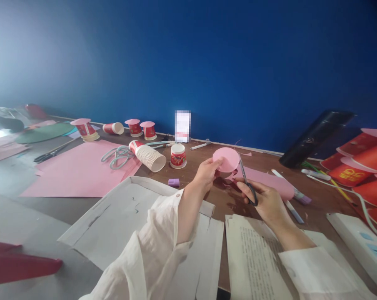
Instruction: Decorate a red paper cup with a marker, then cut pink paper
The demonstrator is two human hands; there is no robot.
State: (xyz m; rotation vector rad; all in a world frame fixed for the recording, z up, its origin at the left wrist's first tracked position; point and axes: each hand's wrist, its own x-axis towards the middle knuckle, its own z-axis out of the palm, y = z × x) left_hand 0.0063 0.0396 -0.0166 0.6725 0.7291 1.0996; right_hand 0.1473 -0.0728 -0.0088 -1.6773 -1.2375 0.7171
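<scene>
Near the middle of the table, my left hand [208,171] pinches the left edge of a round pink paper disc [228,158]. My right hand [265,198] is wrapped round the dark handles of a pair of scissors [245,177]. The blades point up and away, along the disc's right edge. I cannot tell whether they touch the paper. Below the disc lies a pink paper sheet [271,181], partly under the scissors. A short red cup [178,156] with a white rim stands to the left of my left hand, and a purple marker cap [173,182] lies in front of it.
A stack of paper cups [151,158] lies beside a pale cord [116,157] on large pink paper [82,175]. At right are an open book [253,254], a power strip [360,241], a black cylinder [316,137] and piled red cups [371,160]. A lit phone [182,126] leans against the wall.
</scene>
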